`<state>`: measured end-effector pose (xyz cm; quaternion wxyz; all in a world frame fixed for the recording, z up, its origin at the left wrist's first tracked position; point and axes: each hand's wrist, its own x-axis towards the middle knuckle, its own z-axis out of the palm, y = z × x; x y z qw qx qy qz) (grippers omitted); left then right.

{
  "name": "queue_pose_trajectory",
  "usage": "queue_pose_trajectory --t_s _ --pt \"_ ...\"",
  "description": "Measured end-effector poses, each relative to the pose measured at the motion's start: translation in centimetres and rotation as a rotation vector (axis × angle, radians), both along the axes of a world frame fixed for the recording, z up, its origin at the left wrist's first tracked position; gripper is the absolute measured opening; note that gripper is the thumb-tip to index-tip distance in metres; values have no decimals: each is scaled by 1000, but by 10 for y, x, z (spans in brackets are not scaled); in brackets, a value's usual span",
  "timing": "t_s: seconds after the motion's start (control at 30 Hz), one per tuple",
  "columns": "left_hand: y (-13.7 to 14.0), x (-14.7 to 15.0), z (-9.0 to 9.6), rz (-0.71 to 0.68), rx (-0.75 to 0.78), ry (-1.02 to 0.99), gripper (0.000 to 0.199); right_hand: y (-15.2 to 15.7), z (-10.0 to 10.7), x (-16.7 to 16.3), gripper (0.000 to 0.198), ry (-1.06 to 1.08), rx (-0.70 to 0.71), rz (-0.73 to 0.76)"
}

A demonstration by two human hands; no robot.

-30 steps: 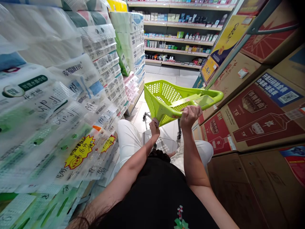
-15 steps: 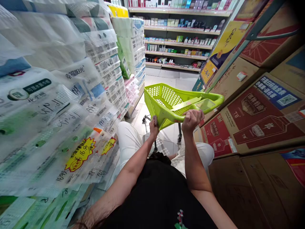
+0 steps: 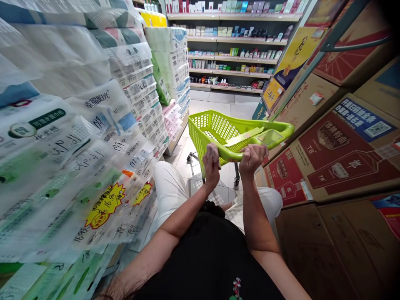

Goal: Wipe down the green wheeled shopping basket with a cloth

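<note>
A bright green plastic shopping cart [image 3: 215, 133] with a latticed basket stands in front of my legs, angled to the right. My right hand [image 3: 252, 159] is closed around the near bar of its handle. Closed too, my left hand [image 3: 212, 161] has its curled fingers over the handle bar near the basket's rear corner; its fingertips are partly hidden. Nothing is visible inside the part of the basket that shows. Beneath, the dark legs and wheels touch the tiled floor.
Tall stacks of wrapped tissue packs [image 3: 93, 137] with handwritten prices line the left side. On the right, cardboard cartons [image 3: 343, 154] are piled beside a slanted metal frame [image 3: 300, 87]. Shelves [image 3: 231, 56] of small boxes and bottles close off the far end of the tiled floor [image 3: 215, 98].
My left hand has shifted right and slightly up, from the cart's rear corner onto the handle bar. My right hand keeps its hold, and the cart stays almost in the same place.
</note>
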<state>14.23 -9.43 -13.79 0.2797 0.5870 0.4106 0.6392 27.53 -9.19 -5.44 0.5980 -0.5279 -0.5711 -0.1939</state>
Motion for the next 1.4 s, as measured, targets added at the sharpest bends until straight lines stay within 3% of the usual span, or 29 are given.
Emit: queue_pose_trajectory --t_s 0.13,0.33,0.53,0.6,0.7,0.8,0.87,0.93,1.0,1.07,1.17,1.23,1.33,1.4 --pt "7 -3 19 14 209 139 38 -1 1 4 37 4 -46 10" --pt "53 -35 30 5 -32 41 43 3 1 11 37 -12 -46 35" --pt "33 -22 44 -94 121 93 40 2 -1 20 40 32 -9 69" --pt "35 -20 45 -60 52 -33 39 1 0 23 42 51 -6 88" --pt "43 -24 54 -48 -172 -394 39 0 2 27 45 49 -12 107" --pt "44 -32 76 -204 -279 -730 40 0 4 29 46 52 -3 122" --pt "40 -35 95 -334 -283 -805 42 1 5 29 46 63 7 131" --pt "37 -36 107 -444 -299 -761 48 1 5 29 46 76 0 128" --pt "36 -37 110 -469 -304 -629 50 1 5 28 46 77 -16 123" --pt "37 -38 102 -342 -267 -415 45 1 5 27 45 65 -20 126" --pt "40 -37 84 -38 -147 -53 34 1 5 27 46 53 -29 119" --pt "40 -34 74 67 -61 104 34 1 5 27 47 52 -47 106" --pt "41 -32 64 28 14 245 45 1 5 28 47 63 -53 98" --pt "43 -36 57 -54 32 331 66 1 5 28 47 74 -31 113"
